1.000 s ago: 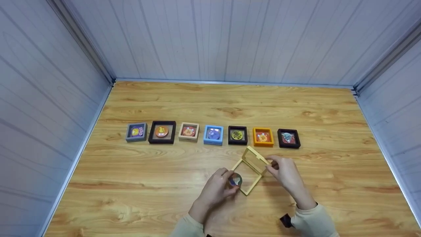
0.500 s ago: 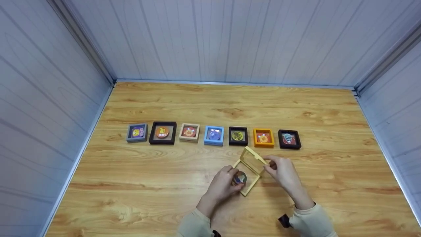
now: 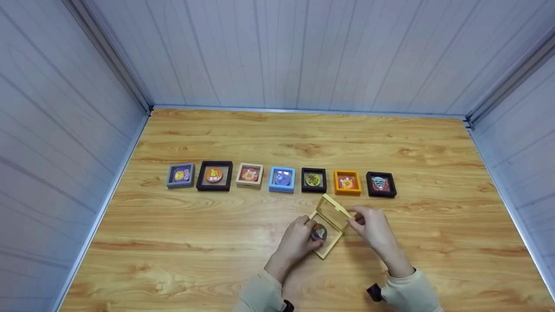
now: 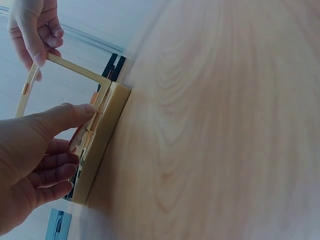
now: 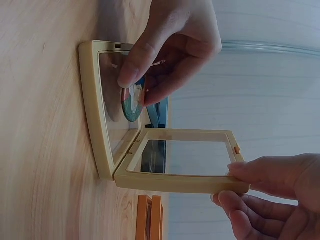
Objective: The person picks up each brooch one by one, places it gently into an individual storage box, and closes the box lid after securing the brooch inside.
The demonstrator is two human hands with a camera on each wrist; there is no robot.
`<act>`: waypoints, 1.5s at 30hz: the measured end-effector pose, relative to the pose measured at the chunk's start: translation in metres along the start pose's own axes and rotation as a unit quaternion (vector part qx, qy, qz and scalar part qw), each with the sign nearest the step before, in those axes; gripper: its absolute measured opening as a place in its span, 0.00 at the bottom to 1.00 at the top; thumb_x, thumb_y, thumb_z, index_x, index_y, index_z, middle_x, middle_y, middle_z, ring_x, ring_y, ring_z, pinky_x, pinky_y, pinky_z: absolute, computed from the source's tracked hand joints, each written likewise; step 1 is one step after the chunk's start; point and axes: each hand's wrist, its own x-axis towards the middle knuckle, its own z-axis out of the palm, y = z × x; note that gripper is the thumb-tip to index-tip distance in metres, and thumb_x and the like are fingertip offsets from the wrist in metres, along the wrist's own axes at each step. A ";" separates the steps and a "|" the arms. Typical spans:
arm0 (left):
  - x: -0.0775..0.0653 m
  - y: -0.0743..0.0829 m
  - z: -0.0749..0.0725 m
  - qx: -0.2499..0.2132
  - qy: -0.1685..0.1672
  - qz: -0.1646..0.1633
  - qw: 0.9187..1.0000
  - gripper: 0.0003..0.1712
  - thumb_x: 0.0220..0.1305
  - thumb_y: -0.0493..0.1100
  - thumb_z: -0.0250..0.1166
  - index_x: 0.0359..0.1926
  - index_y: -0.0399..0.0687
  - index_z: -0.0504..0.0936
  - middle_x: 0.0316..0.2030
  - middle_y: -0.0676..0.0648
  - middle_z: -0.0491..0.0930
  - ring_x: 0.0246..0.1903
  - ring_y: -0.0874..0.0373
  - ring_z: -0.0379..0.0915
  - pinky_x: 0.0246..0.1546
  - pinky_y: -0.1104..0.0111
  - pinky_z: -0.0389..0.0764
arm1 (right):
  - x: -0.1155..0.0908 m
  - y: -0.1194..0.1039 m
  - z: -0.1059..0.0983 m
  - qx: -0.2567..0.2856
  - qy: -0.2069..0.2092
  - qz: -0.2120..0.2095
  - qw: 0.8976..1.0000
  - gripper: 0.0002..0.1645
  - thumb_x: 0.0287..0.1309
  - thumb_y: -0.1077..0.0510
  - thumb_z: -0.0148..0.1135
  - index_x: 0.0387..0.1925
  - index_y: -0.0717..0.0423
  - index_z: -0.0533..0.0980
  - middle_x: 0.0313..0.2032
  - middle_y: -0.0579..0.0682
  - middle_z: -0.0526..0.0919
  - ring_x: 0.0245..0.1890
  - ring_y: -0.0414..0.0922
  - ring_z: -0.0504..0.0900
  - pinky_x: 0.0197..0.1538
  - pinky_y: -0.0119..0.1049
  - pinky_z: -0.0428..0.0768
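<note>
In the head view, my left hand (image 3: 295, 240) pinches a round badge (image 3: 319, 232) by its edges, over the lower half of a pale yellow display frame (image 3: 332, 247). The frame lies opened on its hinge, with its lid (image 3: 328, 200) tilted up. My right hand (image 3: 373, 225) holds the lid's outer edge between thumb and fingers. From the right wrist view, the badge (image 5: 133, 102) stands tilted just above the clear film, and a thin pin shows behind it. Whether the badge touches the film, I cannot tell.
Behind my hands runs a row of several shut square frames with round badges inside, from a grey one (image 3: 181, 175) at left, past a blue one (image 3: 282, 188), to a black one (image 3: 381, 193) at right. Panel walls (image 3: 277, 52) enclose the wooden table (image 3: 195, 242).
My left hand has moved right with the badge, from the frame's left edge to over its lower half. The right hand keeps hold of the lid, nearly still.
</note>
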 end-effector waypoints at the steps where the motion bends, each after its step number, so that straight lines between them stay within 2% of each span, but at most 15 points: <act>1: 0.000 0.000 0.001 0.002 0.001 0.000 1.000 0.19 0.44 0.52 0.69 0.33 0.43 0.78 0.27 0.52 0.69 0.28 0.61 0.66 0.28 0.71 0.70 | 0.000 0.000 0.000 0.000 0.000 0.000 1.000 0.13 0.43 0.69 0.63 0.36 0.63 0.79 0.20 0.52 0.79 0.20 0.44 0.77 0.24 0.36 0.76; 19: 0.001 -0.001 0.004 0.022 0.009 0.007 1.000 0.22 0.42 0.54 0.69 0.33 0.43 0.78 0.29 0.52 0.66 0.31 0.59 0.64 0.32 0.70 0.68 | -0.001 0.003 0.001 0.027 0.001 0.011 1.000 0.10 0.44 0.68 0.64 0.33 0.65 0.79 0.21 0.52 0.80 0.21 0.45 0.78 0.27 0.36 0.77; 25: -0.001 -0.001 0.001 0.009 0.008 0.003 1.000 0.25 0.44 0.55 0.68 0.38 0.42 0.78 0.31 0.51 0.67 0.32 0.59 0.64 0.33 0.69 0.68 | -0.002 0.006 0.003 0.036 0.012 0.019 0.999 0.10 0.43 0.67 0.65 0.33 0.64 0.79 0.23 0.52 0.80 0.22 0.43 0.78 0.28 0.35 0.77; 29: -0.005 -0.002 -0.002 -0.010 0.022 -0.003 1.000 0.28 0.46 0.56 0.67 0.42 0.39 0.78 0.32 0.51 0.68 0.31 0.61 0.63 0.32 0.71 0.68 | -0.003 0.007 0.004 0.036 0.027 0.020 0.999 0.10 0.42 0.65 0.66 0.32 0.63 0.80 0.23 0.50 0.80 0.22 0.42 0.77 0.27 0.33 0.76; 33: -0.012 -0.005 -0.008 -0.042 0.027 -0.023 0.998 0.31 0.45 0.57 0.66 0.44 0.37 0.77 0.32 0.51 0.68 0.30 0.61 0.62 0.31 0.71 0.67 | -0.004 0.009 0.004 0.041 0.033 0.020 0.998 0.11 0.42 0.63 0.67 0.33 0.62 0.80 0.24 0.50 0.80 0.22 0.41 0.77 0.27 0.31 0.75; 38: -0.020 -0.011 -0.016 -0.060 0.012 -0.046 0.997 0.34 0.43 0.58 0.67 0.45 0.37 0.76 0.36 0.50 0.69 0.35 0.59 0.64 0.36 0.67 0.69 | -0.005 0.011 0.003 0.049 0.034 0.028 0.998 0.11 0.43 0.62 0.67 0.33 0.61 0.80 0.24 0.50 0.80 0.23 0.41 0.77 0.27 0.31 0.76; 42: -0.025 -0.018 -0.020 -0.060 0.000 -0.051 0.997 0.36 0.42 0.57 0.68 0.47 0.36 0.75 0.39 0.48 0.70 0.38 0.56 0.66 0.41 0.65 0.69 | -0.006 0.011 0.003 0.051 0.038 0.026 0.998 0.11 0.43 0.61 0.66 0.33 0.62 0.80 0.24 0.50 0.80 0.22 0.41 0.77 0.27 0.30 0.75; 45: -0.028 -0.022 -0.020 -0.057 -0.003 -0.046 0.997 0.33 0.42 0.53 0.69 0.46 0.36 0.75 0.39 0.47 0.70 0.40 0.55 0.67 0.42 0.64 0.69 | -0.007 0.011 0.004 0.055 0.042 0.021 0.997 0.10 0.44 0.62 0.66 0.32 0.62 0.80 0.23 0.49 0.80 0.22 0.41 0.77 0.27 0.31 0.76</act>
